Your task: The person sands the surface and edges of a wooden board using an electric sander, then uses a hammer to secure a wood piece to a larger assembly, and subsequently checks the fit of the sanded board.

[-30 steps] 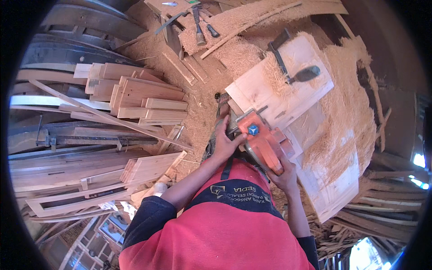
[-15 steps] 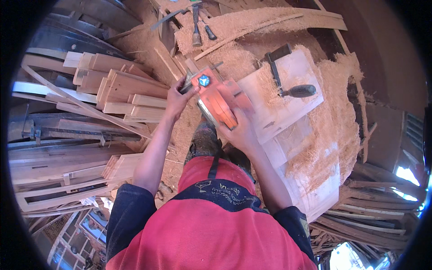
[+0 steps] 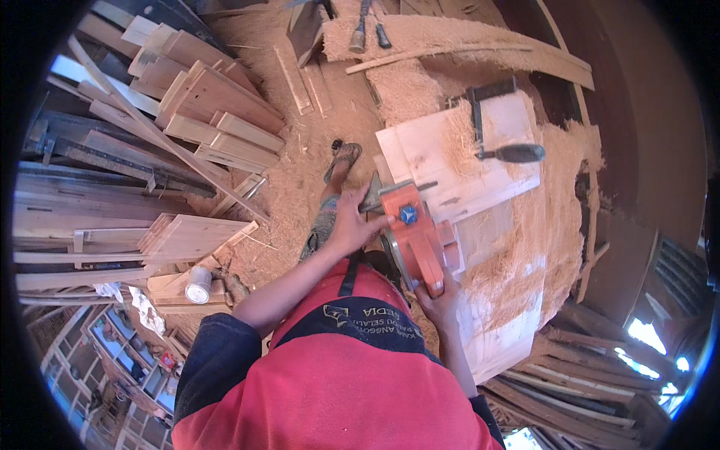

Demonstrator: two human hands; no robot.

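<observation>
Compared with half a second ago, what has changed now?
The orange planer has come back toward the body, with the left hand at its front and the right hand at its rear. Neither has let go. The black clamp stays on the pale board.

The orange planer (image 3: 418, 247) hides part of the right fingers (image 3: 426, 298); well ahead of them, the upper edge cuts off a tool (image 3: 359, 36).

From planer (image 3: 420, 244): clamp (image 3: 517, 154) blocks 1 o'clock, shavings (image 3: 553, 214) 3 o'clock, boards (image 3: 231, 97) 10 o'clock; floor (image 3: 306, 166) short of boards passable.
</observation>
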